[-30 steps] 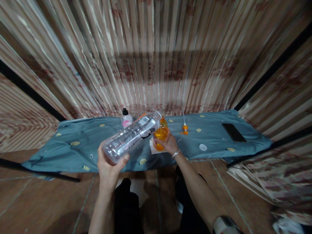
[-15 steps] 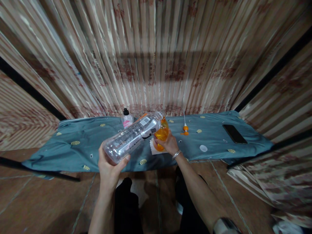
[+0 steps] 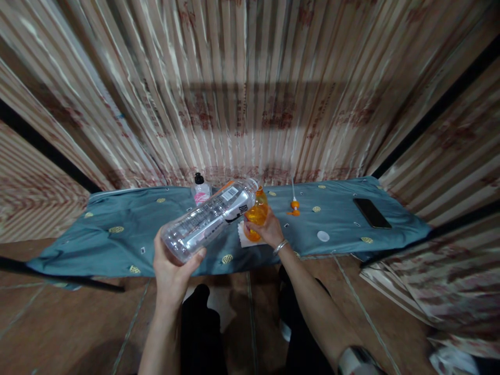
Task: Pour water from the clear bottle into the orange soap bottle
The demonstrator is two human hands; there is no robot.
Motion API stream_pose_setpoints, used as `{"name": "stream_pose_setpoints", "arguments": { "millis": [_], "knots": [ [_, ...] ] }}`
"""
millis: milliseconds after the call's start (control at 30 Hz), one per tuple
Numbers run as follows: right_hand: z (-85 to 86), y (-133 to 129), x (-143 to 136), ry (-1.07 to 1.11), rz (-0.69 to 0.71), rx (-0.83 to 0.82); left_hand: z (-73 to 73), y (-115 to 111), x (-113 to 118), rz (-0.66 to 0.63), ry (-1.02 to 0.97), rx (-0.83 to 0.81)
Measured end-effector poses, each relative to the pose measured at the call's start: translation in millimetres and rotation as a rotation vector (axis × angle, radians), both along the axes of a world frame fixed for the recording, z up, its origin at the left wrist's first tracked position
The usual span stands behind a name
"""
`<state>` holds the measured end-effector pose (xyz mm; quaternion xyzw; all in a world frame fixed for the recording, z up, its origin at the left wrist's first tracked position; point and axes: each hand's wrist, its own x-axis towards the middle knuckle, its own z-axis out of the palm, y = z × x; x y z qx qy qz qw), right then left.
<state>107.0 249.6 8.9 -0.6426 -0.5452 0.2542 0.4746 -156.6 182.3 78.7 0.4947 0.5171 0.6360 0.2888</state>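
In the head view, the left hand has its fingers closed around the base of a clear plastic bottle, which is tilted, its neck at the mouth of an orange translucent bottle. Whether the two touch, I cannot tell well. The right hand has its fingers wrapped around the orange bottle, above a white napkin on the blue-green cloth. To the right lies an orange pump dispenser head.

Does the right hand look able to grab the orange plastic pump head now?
Probably not while the right hand grips the translucent orange bottle, though nothing visible stands between that hand and the pump head.
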Motion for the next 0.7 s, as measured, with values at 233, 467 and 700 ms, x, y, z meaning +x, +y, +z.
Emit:
{"name": "stream_pose_setpoints", "arguments": {
  "millis": [233,467,700],
  "knots": [
    [-2.6,1.9,0.4,-0.027,-0.032,-0.052,3.0,-0.4,1.9,-0.002,0.004,0.008],
    [-2.5,1.6,2.8,-0.017,-0.006,-0.026,2.6,0.0,2.0,-0.004,0.01,0.011],
    [-3.8,3.9,1.3,-0.001,-0.04,-0.018,6.4,-1.1,3.1,0.006,0.034,0.0]
  ]
}}
